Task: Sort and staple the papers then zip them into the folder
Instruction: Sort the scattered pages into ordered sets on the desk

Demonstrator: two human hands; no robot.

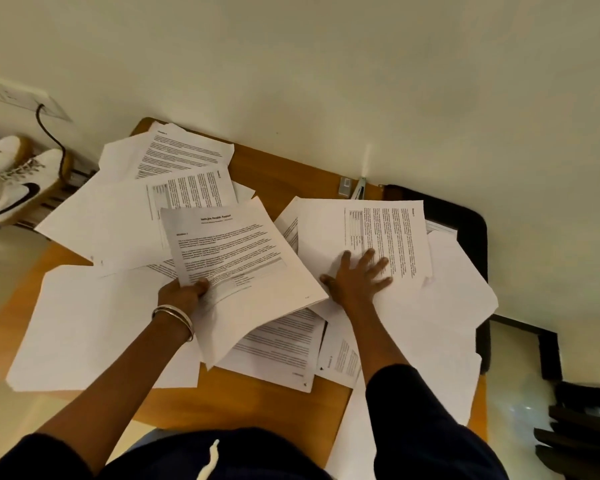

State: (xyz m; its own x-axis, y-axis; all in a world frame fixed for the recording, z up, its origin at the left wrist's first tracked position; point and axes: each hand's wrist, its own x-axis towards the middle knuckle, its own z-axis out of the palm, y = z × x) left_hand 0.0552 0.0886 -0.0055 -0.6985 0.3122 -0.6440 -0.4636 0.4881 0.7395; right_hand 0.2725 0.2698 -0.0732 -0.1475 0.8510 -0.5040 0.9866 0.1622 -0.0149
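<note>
Loose white papers [94,317] cover nearly the whole wooden table [257,396], some sheets hanging over its near edge. The left hand [182,292] pinches a printed sheaf [236,258] at its lower corner, long axis tilting away toward the wall. Right of that sheaf, the right hand [357,275] lies spread flat on a sideways-printed sheet [378,233]. Beyond, a stapler [359,190] rests against the wall, beside a dark folder [465,216].

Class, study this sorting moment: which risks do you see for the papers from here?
1. Sheets overhang the table's right edge beneath the flat right hand; sliding it might push them off.
2. The left hand pinches its sheaf by one corner, so pages could fan out and slip.
3. The stapler sits by the wall beyond the spread; reaching over may scatter sheets.
</note>
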